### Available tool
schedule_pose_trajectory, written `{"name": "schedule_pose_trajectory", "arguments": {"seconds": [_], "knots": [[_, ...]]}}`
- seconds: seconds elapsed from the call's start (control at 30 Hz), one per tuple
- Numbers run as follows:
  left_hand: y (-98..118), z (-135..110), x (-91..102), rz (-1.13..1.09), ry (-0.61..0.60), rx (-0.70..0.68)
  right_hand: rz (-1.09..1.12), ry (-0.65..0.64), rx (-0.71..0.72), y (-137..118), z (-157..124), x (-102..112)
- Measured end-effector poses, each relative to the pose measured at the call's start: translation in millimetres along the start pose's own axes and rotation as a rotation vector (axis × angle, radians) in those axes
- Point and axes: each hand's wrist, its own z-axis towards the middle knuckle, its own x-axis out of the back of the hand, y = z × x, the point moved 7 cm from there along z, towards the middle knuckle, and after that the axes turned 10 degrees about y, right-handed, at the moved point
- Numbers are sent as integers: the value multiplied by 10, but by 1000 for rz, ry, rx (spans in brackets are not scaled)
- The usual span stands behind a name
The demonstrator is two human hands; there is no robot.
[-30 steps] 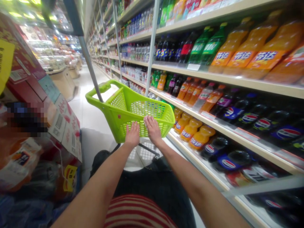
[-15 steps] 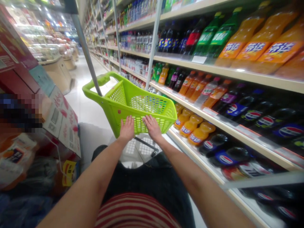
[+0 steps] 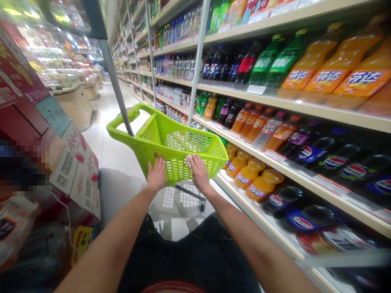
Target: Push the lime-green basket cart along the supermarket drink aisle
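Note:
A lime-green shopping basket (image 3: 183, 140) with perforated walls and a tall metal pull handle (image 3: 114, 77) stands before me on wheels. It looks empty inside. Against its near wall, at the left, my left hand (image 3: 157, 174) lies flat with fingers stretched out. My right hand (image 3: 199, 173) presses a small whitish cloth or tissue (image 3: 189, 161) to the same wall, just under the rim. Most of that cloth is covered by the fingers.
Shelves of soda bottles (image 3: 314, 81) run along the right, with orange bottles (image 3: 253, 177) on the low shelf beside the basket. Stacked cartons (image 3: 73, 171) stand at the left. A tiled aisle (image 3: 108, 97) leads away, past display counters (image 3: 71, 106).
My left hand has slid a little left and down along the basket wall. My right hand has shifted slightly right and down, and more of the whitish cloth shows.

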Motion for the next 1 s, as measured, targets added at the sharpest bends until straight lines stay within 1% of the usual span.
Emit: {"name": "schedule_pose_trajectory", "arguments": {"seconds": [0.07,0.1,0.2,0.27,0.33,0.47,0.53,0.6,0.63,0.7,0.8,0.9,0.97,1.0], "knots": [[-121,-7,-4,12,26,-15,-9,76,-42,61,190,57],[-189,-15,-3,21,39,-20,-18,94,-67,114,282,62],[-378,-35,-3,42,61,-19,-43,82,-137,317,455,-20],[-454,-33,-8,40,57,-22,-48,41,-150,429,449,-113],[-493,-16,-9,29,52,-22,-42,8,-134,487,378,-188],[-541,27,2,23,51,40,-32,1,-78,472,245,-236],[-522,29,3,32,52,73,-32,1,-47,423,228,-247],[-417,17,-8,34,47,66,-36,11,-30,383,230,-241],[-325,8,-19,29,42,43,-43,25,-33,377,230,-222],[-72,-7,-42,1,29,-32,-62,67,-57,401,214,-140],[347,-1,-52,-52,16,-119,-102,151,-99,511,121,94],[705,31,-38,-101,1,-163,-171,243,-155,671,-43,364],[903,47,-28,-136,-11,-187,-208,254,-187,753,-157,452],[989,54,-24,-150,-15,-196,-213,237,-194,777,-205,454]]}}
